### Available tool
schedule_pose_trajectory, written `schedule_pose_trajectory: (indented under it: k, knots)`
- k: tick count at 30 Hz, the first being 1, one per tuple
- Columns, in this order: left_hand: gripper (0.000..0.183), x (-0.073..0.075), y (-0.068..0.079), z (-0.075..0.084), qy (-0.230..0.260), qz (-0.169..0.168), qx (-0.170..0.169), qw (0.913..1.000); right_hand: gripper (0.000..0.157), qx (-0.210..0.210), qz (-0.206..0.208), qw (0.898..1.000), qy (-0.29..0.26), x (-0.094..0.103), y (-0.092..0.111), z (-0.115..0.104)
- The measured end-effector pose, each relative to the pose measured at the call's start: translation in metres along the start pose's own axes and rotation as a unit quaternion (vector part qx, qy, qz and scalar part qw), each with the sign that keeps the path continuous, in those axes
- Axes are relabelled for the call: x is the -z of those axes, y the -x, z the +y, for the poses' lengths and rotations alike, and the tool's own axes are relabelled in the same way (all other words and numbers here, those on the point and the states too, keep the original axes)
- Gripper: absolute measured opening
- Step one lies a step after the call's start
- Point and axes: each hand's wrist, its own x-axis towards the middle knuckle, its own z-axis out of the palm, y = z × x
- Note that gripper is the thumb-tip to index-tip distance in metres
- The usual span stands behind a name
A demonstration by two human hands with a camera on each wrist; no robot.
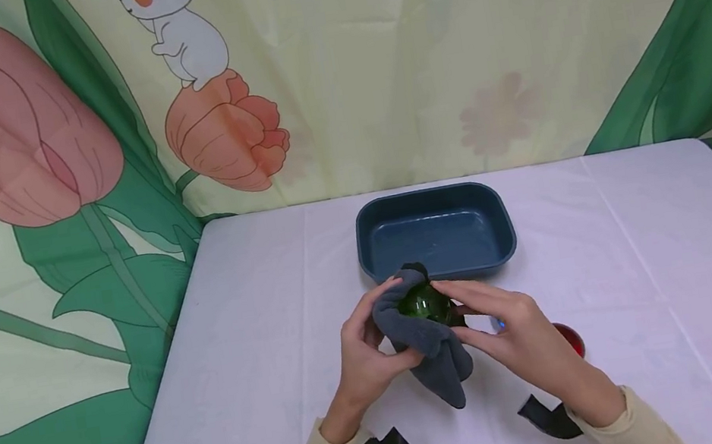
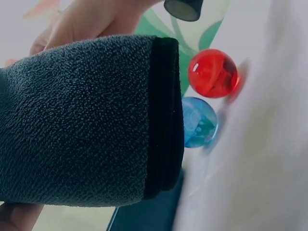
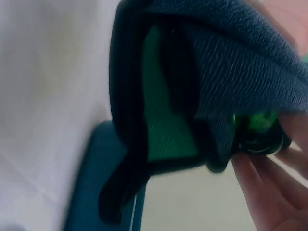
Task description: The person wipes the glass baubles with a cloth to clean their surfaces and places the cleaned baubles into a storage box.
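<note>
Both hands are raised over the white table, just in front of the blue bin. My left hand point(image 1: 375, 349) grips a dark grey-blue cloth point(image 1: 425, 342) with black edging, which wraps the left side and underside of a shiny green glass ball point(image 1: 425, 304). From the right, my right hand point(image 1: 504, 315) pinches the ball, its fingers and thumb spread along that side. In the left wrist view the folded cloth point(image 2: 82, 125) covers the ball completely. A bit of green ball point(image 3: 262, 120) peeks out between cloth and fingers in the right wrist view.
A rectangular blue bin point(image 1: 440, 265) stands at the back middle of the table. A clear red ball point(image 2: 212, 73) and a clear blue ball point(image 2: 199, 122) lie side by side, partly hidden behind my right hand in the head view. A printed curtain point(image 1: 376, 81) hangs behind the table.
</note>
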Motion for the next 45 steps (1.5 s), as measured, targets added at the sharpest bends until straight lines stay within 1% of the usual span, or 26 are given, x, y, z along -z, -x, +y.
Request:
schedule_pose_trajectory:
  k: [1, 3, 5, 7, 10, 12, 14, 16, 17, 18, 19, 21, 23, 24, 26, 30, 32, 34, 36, 39, 41, 43, 45]
  knots:
    - [0.075, 0.0, 0.0, 0.0001, -0.001, 0.002, 0.002, 1.0, 0.072, 0.008, -0.005, 1.0, 0.017, 0.0011, -0.0006, 0.0]
    - [0.075, -0.0002, -0.0001, 0.0003, -0.001, 0.003, 0.004, 1.0, 0.065, 0.033, -0.018, 0.998, 0.048, 0.0036, -0.0017, 0.0001]
    - [0.075, -0.0001, -0.0001, 0.0005, 0.001, 0.002, 0.006, 1.0, 0.054, 0.071, -0.029, 0.995, 0.066, 0.0055, -0.003, 0.0005]
    - [0.075, 0.0, 0.0002, 0.0007, 0.005, 0.002, 0.007, 1.0, 0.046, 0.113, -0.035, 0.99, 0.076, 0.006, -0.0043, 0.0004]
    - [0.075, 0.0002, 0.0009, 0.001, 0.009, 0.003, 0.007, 0.9999, 0.044, 0.159, -0.032, 0.983, 0.083, 0.0051, -0.0054, -0.0003]
    - [0.075, 0.0003, 0.0015, 0.0012, 0.01, 0.005, 0.006, 0.9999, 0.043, 0.172, -0.027, 0.981, 0.085, 0.0043, -0.0055, -0.0009]
    - [0.075, 0.0006, 0.0022, 0.0016, 0.011, 0.005, 0.007, 0.9999, 0.042, 0.173, -0.021, 0.981, 0.08, 0.0037, -0.0053, -0.0015]
    - [0.076, 0.0006, 0.0022, 0.0018, 0.011, 0.003, 0.009, 0.9999, 0.043, 0.165, -0.018, 0.984, 0.069, 0.0036, -0.0051, -0.0016]
    - [0.076, 0.0006, 0.002, 0.0018, 0.011, 0.003, 0.01, 0.9999, 0.043, 0.15, -0.02, 0.987, 0.058, 0.0037, -0.0049, -0.0012]
    - [0.076, 0.0007, 0.0019, 0.0018, 0.011, 0.002, 0.011, 0.9999, 0.041, 0.133, -0.018, 0.99, 0.041, 0.0038, -0.005, -0.0009]
    - [0.077, 0.0008, 0.0019, 0.0019, 0.011, 0.002, 0.012, 0.9999, 0.04, 0.111, -0.019, 0.993, 0.017, 0.004, -0.0051, -0.0005]
    - [0.078, 0.001, 0.0019, 0.002, 0.011, 0.0, 0.015, 0.9998, 0.047, 0.056, -0.02, 0.998, -0.036, 0.0044, -0.0054, 0.0007]
    - [0.078, 0.0012, 0.0023, 0.002, 0.011, 0.0, 0.014, 0.9998, 0.058, 0.008, -0.02, 0.996, -0.083, 0.0043, -0.0056, 0.0024]
    - [0.078, 0.0013, 0.0024, 0.0019, 0.01, 0.001, 0.013, 0.9999, 0.064, -0.006, -0.02, 0.995, -0.098, 0.004, -0.0059, 0.003]
    - [0.078, 0.0014, 0.0028, 0.0018, 0.01, 0.004, 0.01, 0.9999, 0.065, -0.019, -0.028, 0.995, -0.094, 0.0036, -0.0057, 0.0039]
    - [0.077, 0.0016, 0.0027, 0.0015, 0.012, 0.008, 0.006, 0.9999, 0.071, -0.002, -0.039, 0.999, -0.036, 0.0035, -0.0038, 0.004]
    - [0.077, 0.0021, 0.0032, 0.0015, 0.012, 0.006, 0.006, 0.9999, 0.067, 0.016, -0.041, 0.999, -0.019, 0.0034, -0.0029, 0.0038]
    - [0.077, 0.0028, 0.0039, 0.0015, 0.011, 0.005, 0.006, 0.9999, 0.057, 0.045, -0.041, 0.998, -0.017, 0.0027, -0.003, 0.004]
    - [0.076, 0.0034, 0.0047, 0.0015, 0.012, 0.006, 0.006, 0.9999, 0.048, 0.084, -0.041, 0.996, -0.014, 0.0016, -0.0042, 0.0045]
    - [0.074, 0.0044, 0.0055, 0.0017, 0.017, 0.009, 0.007, 0.9998, 0.044, 0.142, -0.036, 0.989, 0.001, 0.0, -0.0066, 0.005]
    - [0.074, 0.0044, 0.0053, 0.0014, 0.022, 0.009, 0.007, 0.9997, 0.042, 0.167, -0.027, 0.985, 0.014, -0.0001, -0.0081, 0.0048]
    - [0.074, 0.0044, 0.0046, 0.0011, 0.026, 0.007, 0.009, 0.9996, 0.042, 0.171, -0.022, 0.985, 0.02, 0.0003, -0.0084, 0.0041]
    - [0.075, 0.0043, 0.0042, 0.0008, 0.029, 0.002, 0.011, 0.9995, 0.043, 0.155, -0.02, 0.988, 0.02, 0.0007, -0.0079, 0.0036]
